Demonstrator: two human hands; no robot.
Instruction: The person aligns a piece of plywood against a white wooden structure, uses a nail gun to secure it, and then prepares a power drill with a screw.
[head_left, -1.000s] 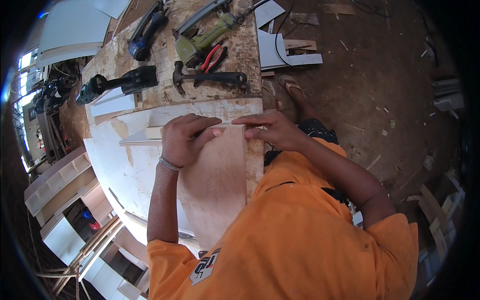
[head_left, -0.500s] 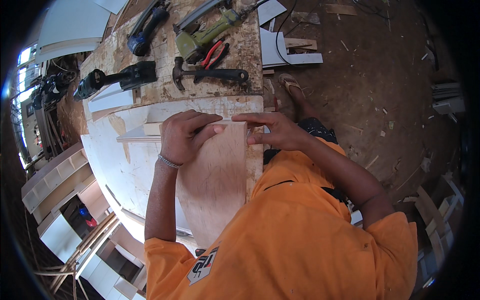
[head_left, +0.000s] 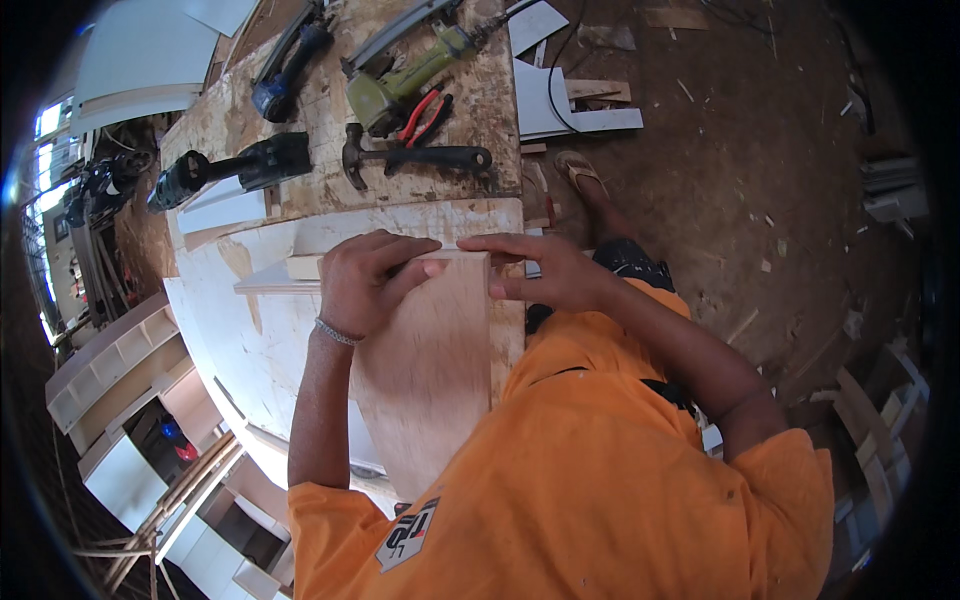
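A pale plywood board (head_left: 425, 375) stands on edge in front of me, its broad face toward my body. My left hand (head_left: 372, 280) grips its top edge at the left, thumb on the near face and fingers over the top. At the top right corner, my right hand (head_left: 555, 272) has its fingertips along the top edge and its thumb against the side edge. The two hands' index fingertips nearly meet on the top edge. Behind the left hand lies a narrow wooden strip (head_left: 306, 267), partly hidden.
On the worn workbench (head_left: 330, 110) lie a claw hammer (head_left: 425, 158), red-handled pliers (head_left: 425, 116), a green nail gun (head_left: 400, 90), a blue air tool (head_left: 285, 85) and a black power tool (head_left: 235, 168). White panel offcuts (head_left: 545, 100) lie on the floor; cabinet carcasses (head_left: 115, 350) stand left.
The right thumb has shifted slightly against the board's side edge. The view has tilted a little; both hands stay at the board's top edge.
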